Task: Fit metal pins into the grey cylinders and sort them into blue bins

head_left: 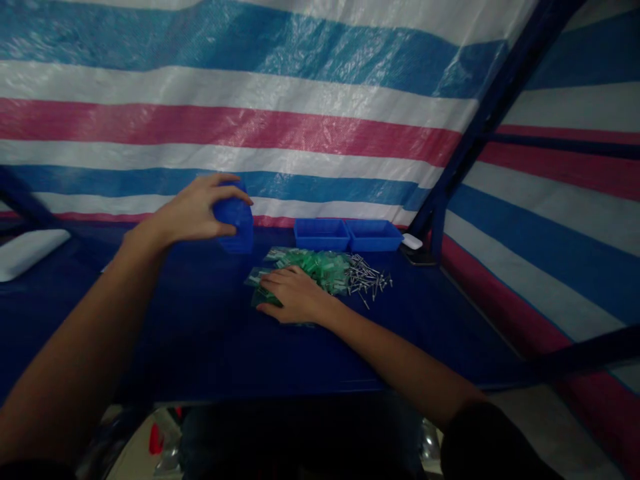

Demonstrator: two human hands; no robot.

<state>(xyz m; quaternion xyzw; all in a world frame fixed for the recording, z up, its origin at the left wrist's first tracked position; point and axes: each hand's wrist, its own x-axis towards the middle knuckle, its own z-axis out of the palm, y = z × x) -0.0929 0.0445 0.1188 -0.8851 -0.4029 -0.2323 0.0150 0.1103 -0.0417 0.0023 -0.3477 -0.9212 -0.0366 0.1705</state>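
My left hand (195, 212) is raised above the blue table (200, 333), fingers wrapped round a small blue plastic tray (236, 223) that is tipped on its side. My right hand (293, 293) lies flat, fingers together, on a pile of small clear and green plastic bags (320, 267) in the middle of the table. A heap of small metal rivets or screws (367, 277) lies just right of the bags.
Two blue plastic trays (323, 235) (375, 235) stand side by side behind the pile. A white object (27, 250) lies at the far left, a small white one (413, 241) by the dark blue frame post (440, 193). Striped tarpaulin walls surround the table.
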